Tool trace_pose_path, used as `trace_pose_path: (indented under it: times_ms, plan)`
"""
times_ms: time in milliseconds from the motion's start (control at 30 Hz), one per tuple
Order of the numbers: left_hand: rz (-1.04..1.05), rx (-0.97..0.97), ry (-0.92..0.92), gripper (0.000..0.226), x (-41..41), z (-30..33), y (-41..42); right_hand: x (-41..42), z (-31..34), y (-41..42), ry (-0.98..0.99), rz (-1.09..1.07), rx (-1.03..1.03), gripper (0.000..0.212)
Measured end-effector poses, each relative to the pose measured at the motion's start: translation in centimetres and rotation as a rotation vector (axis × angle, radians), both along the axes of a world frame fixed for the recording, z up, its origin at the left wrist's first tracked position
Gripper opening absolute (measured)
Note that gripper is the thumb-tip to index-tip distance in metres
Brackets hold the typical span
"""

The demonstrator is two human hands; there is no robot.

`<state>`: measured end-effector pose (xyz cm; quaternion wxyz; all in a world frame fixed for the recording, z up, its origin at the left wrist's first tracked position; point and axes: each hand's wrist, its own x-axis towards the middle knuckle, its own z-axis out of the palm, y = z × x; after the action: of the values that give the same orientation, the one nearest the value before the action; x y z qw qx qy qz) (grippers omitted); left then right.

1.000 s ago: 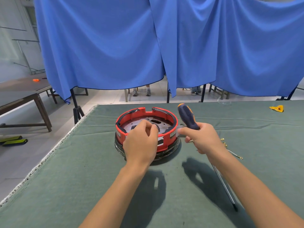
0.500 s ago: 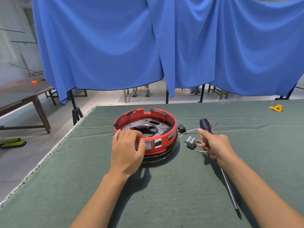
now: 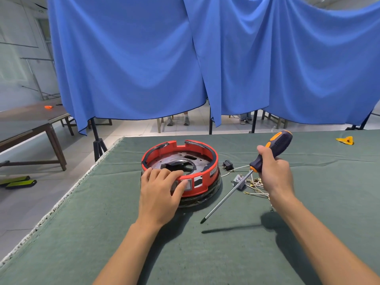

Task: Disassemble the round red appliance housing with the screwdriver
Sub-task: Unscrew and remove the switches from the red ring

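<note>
The round red appliance housing (image 3: 207,171) sits on the green cloth table (image 3: 226,254), open at the top, with a dark metal plate inside and a black base ring under it. My left hand (image 3: 159,192) grips its near rim, fingers over the top edge and thumb on the outer wall. My right hand (image 3: 274,173) holds the screwdriver (image 3: 267,157) by its dark and orange handle, to the right of the housing. Its long shaft slants down and to the left, and the tip hangs just above the cloth in front of the housing.
Loose parts lie right of the housing: a black plug (image 3: 227,166), a small grey block (image 3: 238,181) and thin wires with terminals (image 3: 256,188). A yellow piece (image 3: 346,140) lies at the far right. Blue curtains (image 3: 205,58) hang behind the table. Its left edge (image 3: 67,194) drops to the floor.
My left hand came out of the housing and settled on its near rim. My right hand turned the screwdriver over, so the handle now points up and right and the tip down and left.
</note>
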<state>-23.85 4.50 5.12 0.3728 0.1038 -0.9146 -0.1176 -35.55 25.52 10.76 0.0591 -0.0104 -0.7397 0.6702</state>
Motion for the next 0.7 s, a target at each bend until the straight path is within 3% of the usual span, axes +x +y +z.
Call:
trace_pose_path:
  times_ms: [167, 300, 367, 467, 700]
  plan:
    - [-0.019, 0.032, 0.028, 0.046, 0.2, -0.2, -0.3, 0.5, 0.2, -0.2, 0.072, 0.078, -0.326, 0.038]
    - [-0.054, 0.101, 0.095, 0.044, 0.4, 0.0, -0.2, 1.0, 0.5, -0.5, 0.257, 0.14, -0.309, 0.045]
    - [-0.047, 0.103, 0.099, 0.044, 0.4, 0.0, -0.1, 1.4, 0.8, -0.8, 0.326, 0.115, -0.322, 0.037]
    - [-0.044, 0.078, 0.087, 0.044, 0.3, 0.0, 0.3, 1.9, 1.3, -1.1, 0.374, 0.063, -0.388, 0.025]
    - [-0.058, 0.027, 0.049, 0.039, 0.2, -0.1, 0.8, 3.0, 2.1, -1.3, 0.442, 0.03, -0.502, 0.03]
